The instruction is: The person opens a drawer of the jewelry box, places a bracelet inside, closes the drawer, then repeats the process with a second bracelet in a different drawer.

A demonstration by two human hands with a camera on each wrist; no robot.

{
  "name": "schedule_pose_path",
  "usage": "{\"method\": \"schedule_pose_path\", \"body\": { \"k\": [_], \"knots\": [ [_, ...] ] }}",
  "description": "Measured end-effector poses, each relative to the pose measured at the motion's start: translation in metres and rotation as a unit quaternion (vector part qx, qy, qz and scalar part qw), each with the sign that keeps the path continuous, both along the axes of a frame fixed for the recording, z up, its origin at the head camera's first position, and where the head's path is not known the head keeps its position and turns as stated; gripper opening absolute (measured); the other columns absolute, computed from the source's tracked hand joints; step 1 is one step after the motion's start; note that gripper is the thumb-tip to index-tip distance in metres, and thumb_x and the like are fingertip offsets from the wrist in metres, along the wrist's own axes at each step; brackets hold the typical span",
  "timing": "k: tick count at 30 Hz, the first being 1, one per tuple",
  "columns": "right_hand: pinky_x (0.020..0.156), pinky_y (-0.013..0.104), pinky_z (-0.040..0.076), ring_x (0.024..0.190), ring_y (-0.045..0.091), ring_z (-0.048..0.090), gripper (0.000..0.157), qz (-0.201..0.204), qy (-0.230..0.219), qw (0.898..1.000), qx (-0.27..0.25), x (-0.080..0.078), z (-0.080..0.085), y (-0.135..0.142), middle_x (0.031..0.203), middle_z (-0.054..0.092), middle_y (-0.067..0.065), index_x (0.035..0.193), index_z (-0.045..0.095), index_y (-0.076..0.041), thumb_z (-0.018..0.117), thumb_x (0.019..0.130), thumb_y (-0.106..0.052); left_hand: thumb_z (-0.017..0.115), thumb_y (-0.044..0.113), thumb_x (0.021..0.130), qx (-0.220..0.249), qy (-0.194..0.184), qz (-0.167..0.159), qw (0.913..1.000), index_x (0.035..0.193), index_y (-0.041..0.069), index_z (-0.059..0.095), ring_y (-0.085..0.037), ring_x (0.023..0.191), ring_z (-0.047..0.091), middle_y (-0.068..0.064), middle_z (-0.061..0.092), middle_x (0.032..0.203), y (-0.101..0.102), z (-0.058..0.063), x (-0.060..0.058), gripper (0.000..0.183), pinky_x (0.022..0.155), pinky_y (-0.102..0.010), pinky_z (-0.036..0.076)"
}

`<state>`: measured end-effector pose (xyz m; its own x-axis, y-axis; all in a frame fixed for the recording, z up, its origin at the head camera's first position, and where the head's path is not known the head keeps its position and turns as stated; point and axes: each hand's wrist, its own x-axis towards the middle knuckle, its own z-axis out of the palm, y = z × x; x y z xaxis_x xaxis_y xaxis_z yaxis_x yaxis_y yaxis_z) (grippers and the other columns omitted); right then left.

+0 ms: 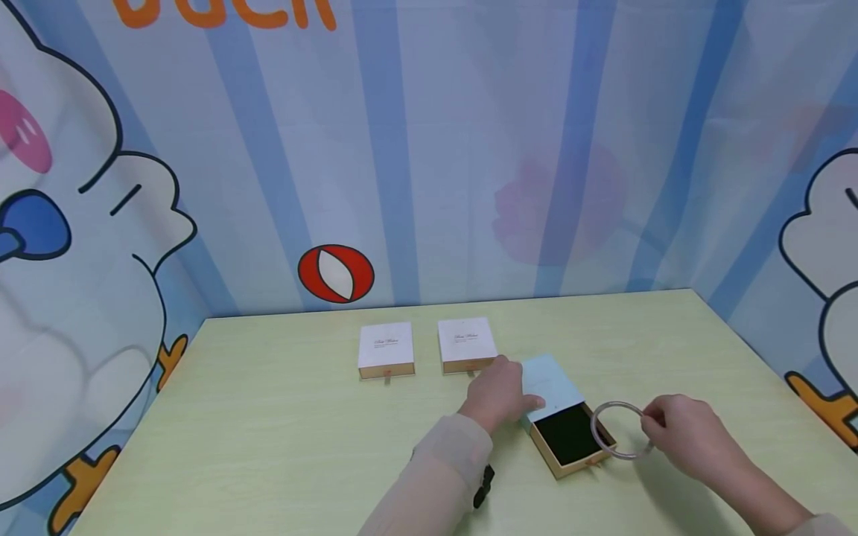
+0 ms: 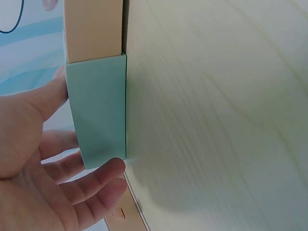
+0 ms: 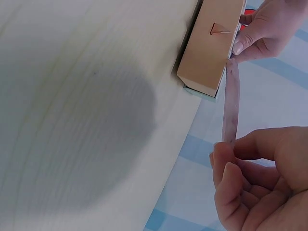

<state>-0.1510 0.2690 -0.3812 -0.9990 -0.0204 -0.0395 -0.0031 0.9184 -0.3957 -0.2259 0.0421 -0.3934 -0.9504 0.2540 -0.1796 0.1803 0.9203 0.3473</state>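
Note:
A light blue drawer box (image 1: 552,383) lies on the table with its tan drawer (image 1: 558,470) pulled part way out, showing a dark lining (image 1: 568,435). My left hand (image 1: 497,393) grips the blue sleeve (image 2: 98,113), thumb on its top face and fingers around the closed end. Between thumb and fingertips my right hand (image 1: 690,435) pinches a translucent, pale purplish bangle (image 1: 622,406). The bangle hangs upright over the drawer's right edge; in the right wrist view the bangle (image 3: 231,103) appears edge-on. Whether it touches the drawer cannot be told.
Two white lidded boxes with tan fronts stand farther back, the left box (image 1: 386,346) apart from the right box (image 1: 467,342), which is close to my left hand. The pale wooden table (image 1: 281,417) ends at a printed cartoon backdrop (image 1: 456,149).

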Motion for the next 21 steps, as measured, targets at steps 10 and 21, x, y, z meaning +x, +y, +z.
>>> {"method": "schedule_pose_path", "body": {
  "k": [10,21],
  "knots": [
    [0.053,0.029,0.043,0.060,0.015,0.052,0.017,-0.003,-0.003,1.000,-0.008,0.000,0.001,-0.006,0.068,0.062,0.003,0.084,0.069,0.004,0.056,0.087,-0.007,0.071,0.048,0.080,0.001,-0.001,-0.002,1.0000,0.112,0.011,0.064,-0.013,0.074,0.048,-0.002,0.056,0.106,0.000,-0.002,-0.001,0.050,0.061,-0.025,0.042],
    [0.052,0.029,0.043,0.059,0.014,0.052,0.017,0.002,-0.002,1.000,-0.011,-0.001,0.001,-0.013,0.067,0.062,0.002,0.083,0.069,0.003,0.056,0.087,-0.008,0.070,0.049,0.080,-0.005,0.000,-0.004,1.0000,0.113,0.011,0.064,-0.012,0.075,0.048,-0.002,0.056,0.108,-0.001,0.000,0.000,0.051,0.061,-0.025,0.042]
  ]
}}
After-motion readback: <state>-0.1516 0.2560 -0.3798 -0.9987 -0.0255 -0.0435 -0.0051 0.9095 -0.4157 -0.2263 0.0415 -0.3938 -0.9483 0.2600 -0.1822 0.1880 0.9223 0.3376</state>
